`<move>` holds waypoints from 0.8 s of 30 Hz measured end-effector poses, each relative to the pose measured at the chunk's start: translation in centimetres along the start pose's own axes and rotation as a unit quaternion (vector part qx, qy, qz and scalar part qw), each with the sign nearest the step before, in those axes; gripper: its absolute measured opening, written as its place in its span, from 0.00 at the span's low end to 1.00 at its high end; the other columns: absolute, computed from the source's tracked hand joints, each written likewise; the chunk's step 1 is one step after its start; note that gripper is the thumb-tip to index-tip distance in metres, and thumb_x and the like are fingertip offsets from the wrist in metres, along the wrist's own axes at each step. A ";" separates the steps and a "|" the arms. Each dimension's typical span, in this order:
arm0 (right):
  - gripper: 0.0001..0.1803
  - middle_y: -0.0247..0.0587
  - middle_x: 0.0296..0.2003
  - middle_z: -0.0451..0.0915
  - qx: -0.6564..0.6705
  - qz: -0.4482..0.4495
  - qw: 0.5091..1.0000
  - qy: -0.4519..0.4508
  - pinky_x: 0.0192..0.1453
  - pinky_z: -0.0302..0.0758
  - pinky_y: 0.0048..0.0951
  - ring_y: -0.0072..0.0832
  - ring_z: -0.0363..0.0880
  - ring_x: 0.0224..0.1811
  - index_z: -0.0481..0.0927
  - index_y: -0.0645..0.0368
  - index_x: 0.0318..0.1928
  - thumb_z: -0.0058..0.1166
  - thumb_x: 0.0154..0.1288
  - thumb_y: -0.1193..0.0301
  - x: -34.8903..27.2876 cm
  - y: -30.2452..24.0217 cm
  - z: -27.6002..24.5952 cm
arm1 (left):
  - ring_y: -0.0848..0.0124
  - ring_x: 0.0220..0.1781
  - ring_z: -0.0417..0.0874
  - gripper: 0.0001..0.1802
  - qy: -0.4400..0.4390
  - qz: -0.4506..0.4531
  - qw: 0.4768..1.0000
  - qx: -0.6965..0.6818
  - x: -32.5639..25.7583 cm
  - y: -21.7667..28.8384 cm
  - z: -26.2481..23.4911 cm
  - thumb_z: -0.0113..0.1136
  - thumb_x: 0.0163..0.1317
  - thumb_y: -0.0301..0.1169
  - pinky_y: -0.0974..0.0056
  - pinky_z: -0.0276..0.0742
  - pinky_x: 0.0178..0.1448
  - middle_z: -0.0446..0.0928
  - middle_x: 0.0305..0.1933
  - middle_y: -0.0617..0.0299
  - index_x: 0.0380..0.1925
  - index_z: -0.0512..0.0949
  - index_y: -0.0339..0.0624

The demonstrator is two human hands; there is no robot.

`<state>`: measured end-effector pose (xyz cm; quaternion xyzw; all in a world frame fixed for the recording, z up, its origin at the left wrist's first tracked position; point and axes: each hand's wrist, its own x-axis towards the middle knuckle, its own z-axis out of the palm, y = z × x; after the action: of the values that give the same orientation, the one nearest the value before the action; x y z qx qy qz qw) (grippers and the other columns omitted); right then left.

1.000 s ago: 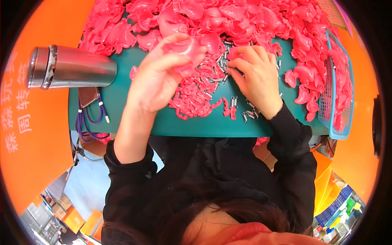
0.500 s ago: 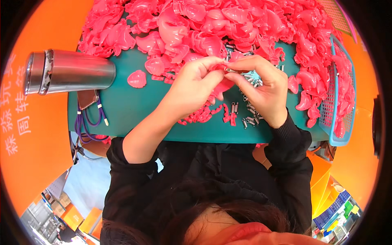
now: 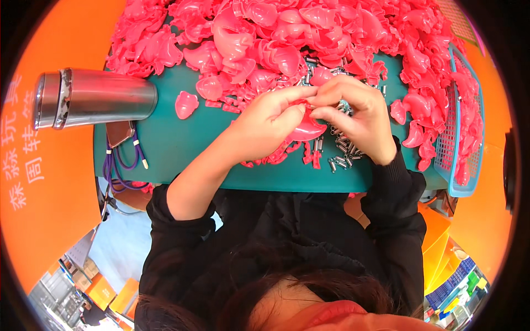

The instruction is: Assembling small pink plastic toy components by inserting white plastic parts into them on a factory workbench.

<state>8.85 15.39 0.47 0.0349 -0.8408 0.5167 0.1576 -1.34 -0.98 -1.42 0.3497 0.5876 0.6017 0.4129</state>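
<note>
A steel flask lies at the left of the teal table, with one loose pink shell just beside the big pink heap. Most shells look unworked, so much seems left. The left hand cups a pink shell; the right hand pinches at its top edge, above the small metal pins. A blue basket stands right.

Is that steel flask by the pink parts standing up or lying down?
Lying down: the steel flask rests on its side, lengthwise across the green table edge.
</note>
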 end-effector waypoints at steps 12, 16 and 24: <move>0.07 0.32 0.28 0.80 0.131 0.178 0.973 -0.073 0.34 0.71 0.17 0.15 0.76 0.29 0.78 0.64 0.32 0.64 0.54 0.77 -0.7 -1.5 -1.4 | 0.70 0.40 0.75 0.36 -0.134 0.051 0.979 0.145 -0.8 1.1 0.1 0.40 0.61 0.22 0.68 0.70 0.50 0.74 0.52 0.51 0.70 0.45 0.36; 0.08 0.31 0.28 0.80 0.355 0.324 0.871 -0.101 0.34 0.72 0.16 0.13 0.76 0.30 0.77 0.61 0.33 0.64 0.56 0.75 -1.6 -0.8 -1.4 | 0.69 0.37 0.74 0.36 -0.170 0.031 0.979 0.112 -1.3 1.5 -0.1 0.41 0.62 0.22 0.68 0.71 0.46 0.74 0.53 0.50 0.70 0.45 0.36; 0.08 0.34 0.28 0.79 0.218 0.240 0.944 -0.053 0.34 0.72 0.18 0.16 0.76 0.29 0.77 0.66 0.35 0.62 0.54 0.81 -1.0 -2.3 -1.3 | 0.73 0.34 0.76 0.34 -0.121 0.121 0.972 0.164 -1.0 0.7 0.3 0.40 0.64 0.23 0.70 0.72 0.41 0.77 0.45 0.53 0.70 0.47 0.37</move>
<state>10.61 15.41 2.69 -0.1074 -0.6982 0.7072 -0.0275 -0.77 -1.73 -0.66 0.5513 0.5774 0.4956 0.3422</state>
